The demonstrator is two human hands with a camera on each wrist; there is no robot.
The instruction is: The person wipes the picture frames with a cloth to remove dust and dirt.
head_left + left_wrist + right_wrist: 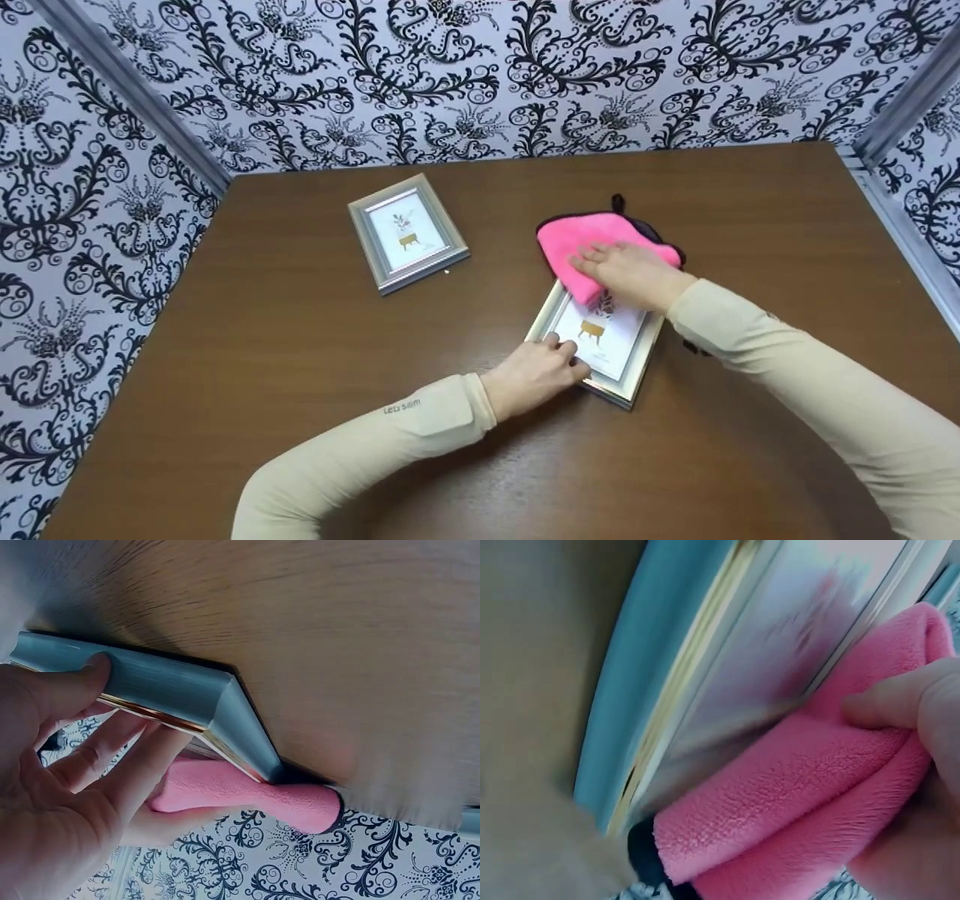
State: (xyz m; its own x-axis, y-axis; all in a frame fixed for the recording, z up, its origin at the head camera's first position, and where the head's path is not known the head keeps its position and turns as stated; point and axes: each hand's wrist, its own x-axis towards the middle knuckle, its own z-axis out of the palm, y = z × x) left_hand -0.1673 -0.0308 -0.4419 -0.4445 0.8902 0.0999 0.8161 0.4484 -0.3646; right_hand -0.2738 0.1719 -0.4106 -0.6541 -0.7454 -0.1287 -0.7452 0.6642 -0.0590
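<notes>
A picture frame (639,369) with a light metallic border lies face up on the table, showing a print of a plant in a yellow pot on legs. My left hand (532,375) grips its near left edge; in the left wrist view the thumb (94,675) presses the outer side while fingers reach over the front. Over the frame's far end lies a pink plush cloth (574,244) with black edging and a small loop. My right hand (634,276) holds this cloth against the glass, its thumb (885,701) on a fold in the right wrist view. The frame's far edge is hidden under the cloth.
A second, silver-toned picture frame (367,244) lies face up at the back left, a tiny white speck (447,271) beside it. Near the right sleeve a small dark object (694,347) shows partly. Patterned wall panels (480,82) bound the brown table (285,322).
</notes>
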